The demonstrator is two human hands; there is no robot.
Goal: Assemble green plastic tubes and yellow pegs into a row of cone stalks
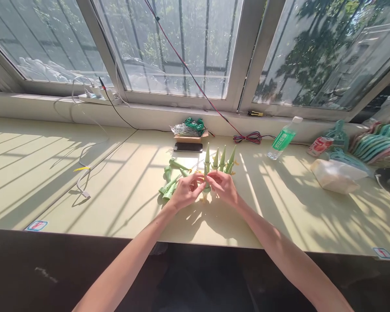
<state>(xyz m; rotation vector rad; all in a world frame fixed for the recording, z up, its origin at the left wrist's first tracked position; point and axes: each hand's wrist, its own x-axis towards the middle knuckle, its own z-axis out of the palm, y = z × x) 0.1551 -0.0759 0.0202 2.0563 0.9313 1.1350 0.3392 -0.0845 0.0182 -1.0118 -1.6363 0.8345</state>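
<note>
Both of my hands meet around one green cone-shaped piece [206,187] that stands upright on the table. My left hand [189,189] pinches it from the left, and my right hand [221,185] has its fingers on it from the right. Just behind my right hand several similar green cones [222,158] stand upright, with small yellow bits near their bases. To the left of my left hand, several green pieces [167,174] with wide round ends lie in a loose pile. My fingers cover part of the held cone.
A black phone [188,147] lies before a small box [191,139] holding plastic and green material. Further right are a bottle [282,139], a can [320,146], a tissue pack [336,177] and stacked hangers [378,143]. A white cable [82,182] lies at left.
</note>
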